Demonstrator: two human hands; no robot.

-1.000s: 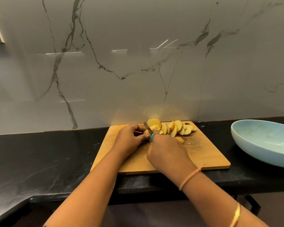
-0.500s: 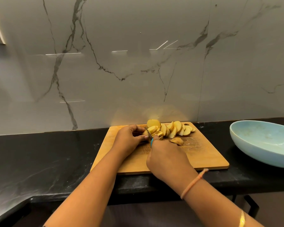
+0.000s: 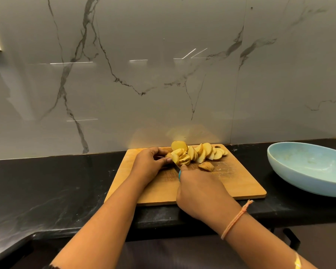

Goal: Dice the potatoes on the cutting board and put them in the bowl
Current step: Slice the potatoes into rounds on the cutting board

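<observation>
A wooden cutting board (image 3: 231, 183) lies on the black counter. At its far edge sits a heap of yellow potato slices (image 3: 200, 152), and one loose potato piece (image 3: 206, 166) lies just in front of them. My left hand (image 3: 149, 166) holds a potato piece (image 3: 180, 159) at the heap's left end with curled fingers. My right hand (image 3: 200, 193) grips a knife (image 3: 179, 172) with a blue handle; its blade is down at that piece and mostly hidden. A light blue bowl (image 3: 308, 167) stands to the right of the board.
The black counter (image 3: 56, 187) stretches left of the board and ends at a front edge under my wrists. A grey marble wall (image 3: 163, 74) rises right behind the board.
The knife blade has dropped from raised to down at the potato piece, and my right hand has drawn back toward me. One piece now lies apart in front of the heap.
</observation>
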